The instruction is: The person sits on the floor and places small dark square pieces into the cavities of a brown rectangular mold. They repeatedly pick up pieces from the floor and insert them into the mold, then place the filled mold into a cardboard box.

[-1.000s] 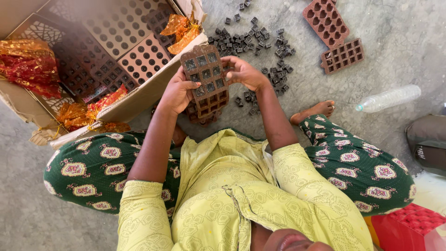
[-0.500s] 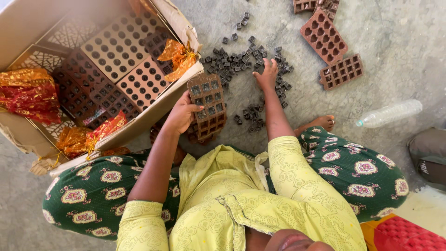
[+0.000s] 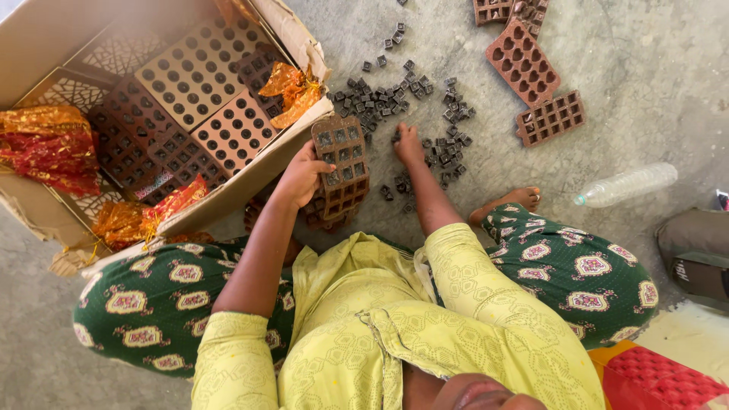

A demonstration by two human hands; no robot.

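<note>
Seated worker: a person in a yellow patterned top (image 3: 395, 334) and green printed trousers (image 3: 152, 304) sits cross-legged on a grey concrete floor (image 3: 653, 61), seen from above, one bare foot (image 3: 516, 201) showing to the right.

Left hand: the left hand (image 3: 304, 176) grips the edge of a brown moulded tray (image 3: 342, 163), fingers curled around its side; the tray is held tilted above a few more trays stacked on the floor just beneath it.

Tray: its square cells hold small dark cubes (how many are filled cannot be told from this view).

Right hand: the right hand (image 3: 408, 144) reaches forward onto a scatter of small dark cubes (image 3: 410, 106), its fingers bent down among the pieces; whether it has pinched one cannot be told.

Cubes: they lie loose on the floor, spread just beyond the held tray and around the right hand.

Cardboard box: an open cardboard box (image 3: 45, 38) at the left holds more brown trays, some with round holes, beside crumpled red and gold foil wrappers (image 3: 45, 144).

Far right: two spare trays (image 3: 535, 91) rest on the floor well apart from the hands, and a clear plastic bottle (image 3: 626, 184) lies on its side near the foot.
</note>
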